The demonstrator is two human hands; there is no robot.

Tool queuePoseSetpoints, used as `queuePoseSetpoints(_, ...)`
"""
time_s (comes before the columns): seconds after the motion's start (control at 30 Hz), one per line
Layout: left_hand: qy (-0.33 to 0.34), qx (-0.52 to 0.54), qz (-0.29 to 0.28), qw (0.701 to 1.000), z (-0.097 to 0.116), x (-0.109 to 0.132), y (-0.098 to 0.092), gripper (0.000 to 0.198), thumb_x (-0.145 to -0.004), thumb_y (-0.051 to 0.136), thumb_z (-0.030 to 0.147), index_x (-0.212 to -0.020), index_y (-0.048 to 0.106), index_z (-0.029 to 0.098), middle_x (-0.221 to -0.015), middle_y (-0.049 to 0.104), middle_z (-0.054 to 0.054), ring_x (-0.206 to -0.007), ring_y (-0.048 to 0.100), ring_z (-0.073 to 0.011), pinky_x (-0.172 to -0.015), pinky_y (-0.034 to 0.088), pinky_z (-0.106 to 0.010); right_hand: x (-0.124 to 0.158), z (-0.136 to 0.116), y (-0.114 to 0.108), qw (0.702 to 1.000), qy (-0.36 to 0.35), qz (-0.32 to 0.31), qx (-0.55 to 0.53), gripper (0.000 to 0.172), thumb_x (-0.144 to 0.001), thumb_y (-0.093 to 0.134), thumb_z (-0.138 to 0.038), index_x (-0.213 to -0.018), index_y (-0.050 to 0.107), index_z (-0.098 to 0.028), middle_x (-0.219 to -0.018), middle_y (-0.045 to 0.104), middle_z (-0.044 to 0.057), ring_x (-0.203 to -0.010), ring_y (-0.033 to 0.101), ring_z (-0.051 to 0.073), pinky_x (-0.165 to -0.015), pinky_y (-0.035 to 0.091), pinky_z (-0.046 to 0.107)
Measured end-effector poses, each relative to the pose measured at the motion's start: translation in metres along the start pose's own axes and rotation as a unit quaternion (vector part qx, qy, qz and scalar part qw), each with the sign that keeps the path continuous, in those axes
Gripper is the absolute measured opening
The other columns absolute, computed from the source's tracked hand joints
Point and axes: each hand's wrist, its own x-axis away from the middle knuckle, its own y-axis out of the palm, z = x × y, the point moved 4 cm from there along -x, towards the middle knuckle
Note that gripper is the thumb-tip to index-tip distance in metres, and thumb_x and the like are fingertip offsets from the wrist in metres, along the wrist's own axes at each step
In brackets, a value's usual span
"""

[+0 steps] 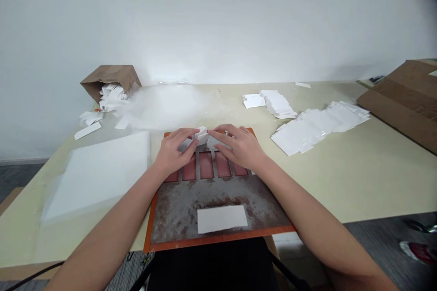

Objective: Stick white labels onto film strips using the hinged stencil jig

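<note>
A small white folded paper box [202, 136] is held above the far part of a grey metal plate [177, 209] with an orange rim. My left hand [175, 151] pinches it from the left between thumb and fingers. From the other side, my right hand [241, 146] reaches in with fingers apart, its index fingertip at the box's right edge and its thumb lower, off the box. Several rectangular pinkish recesses [206, 165] line the plate below my hands, partly covered by them. A flat white paper strip [222, 218] lies on the plate's near part.
Overlapping white card pieces [307, 129] and a smaller white stack [278, 103] lie to the right. White sheets [102, 173] spread at left. An open cardboard box [116, 75] with white pieces stands back left, larger cardboard [406, 100] at far right.
</note>
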Motion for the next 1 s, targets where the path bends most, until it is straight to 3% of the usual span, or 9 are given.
queuePoseSetpoints(0.1,0.015,0.014,-0.003,1.0,0.001,0.0,-0.001,0.023,-0.092,0.053,0.018,-0.111,0.066,0.021,-0.102,0.075,-0.004,-0.089,0.07,-0.0159,-0.084,0.056,-0.03,-0.002,-0.001,0.001,0.995,-0.001,0.033,-0.092,0.025,-0.1,0.047,-0.032,-0.106,0.07,-0.024,-0.109,0.071,0.007,-0.094,0.067,0.018,-0.075,0.047,0.032)
queuePoseSetpoints(0.2,0.01,0.011,-0.002,1.0,0.0,0.001,-0.001,0.024,-0.092,0.051,0.016,-0.11,0.066,0.021,-0.104,0.075,-0.004,-0.092,0.07,-0.0161,-0.085,0.055,-0.03,-0.004,0.001,-0.002,0.978,0.016,0.026,-0.207,0.025,-0.098,0.048,-0.036,-0.093,0.07,-0.023,-0.099,0.073,0.007,-0.091,0.067,0.019,-0.078,0.05,0.033)
queuePoseSetpoints(0.3,-0.008,-0.005,-0.005,1.0,-0.003,0.002,0.0,0.024,-0.091,0.052,0.019,-0.111,0.066,0.022,-0.1,0.075,-0.004,-0.086,0.07,-0.0158,-0.083,0.056,-0.031,-0.002,0.013,-0.01,0.952,0.107,0.016,-0.286,0.024,-0.092,0.056,-0.044,-0.089,0.069,-0.023,-0.09,0.072,0.006,-0.077,0.064,0.018,-0.072,0.051,0.033)
queuePoseSetpoints(0.4,-0.029,-0.008,-0.009,1.0,-0.004,0.002,0.001,0.024,-0.091,0.052,0.022,-0.111,0.066,0.022,-0.102,0.075,-0.004,-0.084,0.07,-0.0156,-0.083,0.056,-0.032,0.007,0.034,-0.021,0.903,0.231,0.016,-0.362,0.03,-0.085,0.064,-0.051,-0.085,0.066,-0.021,-0.077,0.067,0.003,-0.062,0.056,0.014,-0.061,0.047,0.03)
queuePoseSetpoints(0.6,-0.025,-0.012,0.004,1.0,-0.002,0.002,0.0,0.022,-0.091,0.052,0.02,-0.109,0.066,0.022,-0.104,0.075,-0.004,-0.081,0.07,-0.014,-0.082,0.056,-0.03,0.025,0.065,-0.03,0.826,0.331,-0.091,-0.447,0.032,-0.075,0.074,-0.048,-0.084,0.067,-0.018,-0.06,0.053,-0.003,-0.053,0.042,0.009,-0.051,0.033,0.025)
queuePoseSetpoints(0.7,-0.021,-0.012,0.004,1.0,-0.002,0.001,-0.001,0.021,-0.091,0.052,0.021,-0.107,0.066,0.022,-0.102,0.075,-0.003,-0.081,0.07,-0.0141,-0.081,0.056,-0.03,0.03,0.072,-0.029,0.8,0.36,-0.117,-0.466,0.031,-0.071,0.077,-0.045,-0.083,0.068,-0.017,-0.063,0.055,-0.002,-0.054,0.04,0.008,-0.049,0.03,0.024)
queuePoseSetpoints(0.87,-0.028,-0.018,0.001,0.999,-0.003,0.001,-0.001,0.02,-0.091,0.053,0.023,-0.107,0.066,0.023,-0.1,0.075,-0.003,-0.082,0.07,-0.0148,-0.081,0.056,-0.03,0.033,0.068,-0.018,0.771,0.362,-0.233,-0.469,0.028,-0.07,0.077,-0.042,-0.081,0.068,-0.017,-0.069,0.057,-0.001,-0.053,0.036,0.006,-0.046,0.02,0.024)
queuePoseSetpoints(1.0,-0.01,-0.012,0.011,1.0,-0.002,0.001,-0.001,0.02,-0.091,0.054,0.02,-0.107,0.066,0.022,-0.1,0.075,-0.003,-0.081,0.07,-0.0139,-0.08,0.056,-0.029,0.033,0.065,-0.015,0.767,0.368,-0.258,-0.458,0.025,-0.071,0.076,-0.04,-0.08,0.068,-0.018,-0.068,0.055,-0.002,-0.052,0.033,0.006,-0.047,0.017,0.025)
